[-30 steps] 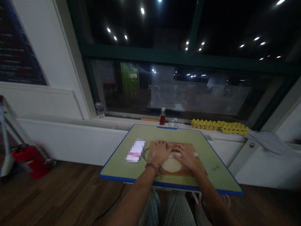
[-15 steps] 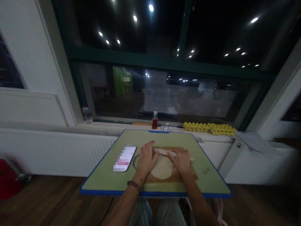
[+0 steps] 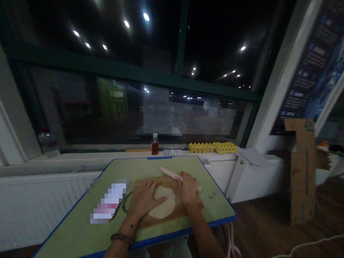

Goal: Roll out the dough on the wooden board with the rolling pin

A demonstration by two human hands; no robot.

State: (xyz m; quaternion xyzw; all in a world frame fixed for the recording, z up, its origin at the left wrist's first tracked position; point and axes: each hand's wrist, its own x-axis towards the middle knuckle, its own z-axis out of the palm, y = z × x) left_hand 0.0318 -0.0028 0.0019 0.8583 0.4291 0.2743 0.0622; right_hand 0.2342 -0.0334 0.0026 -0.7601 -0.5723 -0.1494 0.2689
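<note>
A flat, roughly round sheet of dough [image 3: 164,206] lies on a wooden cutting board [image 3: 182,211]. My left hand [image 3: 145,199] rests over the dough's left side, fingers stretched out and thumb lying across its surface. My right hand [image 3: 188,188] is closed around a pale rolling pin [image 3: 169,172], which slants over the far right part of the board. The pin's left end sticks out past the board's far edge, and its middle is hidden under my fingers. The board's handle loop [image 3: 125,202] shows left of my left hand.
The board lies on a green table [image 3: 80,222] with a blue rim. A phone [image 3: 110,200] is at its left. On the windowsill behind stand a bottle of red liquid [image 3: 155,144], a yellow egg tray [image 3: 212,147] and a clear bottle [image 3: 49,143]. Cardboard [image 3: 302,172] stands at right.
My left hand has left the rolling pin and come down onto the dough's left side. My right hand still holds the pin, now slanted and off the dough. The view has turned right.
</note>
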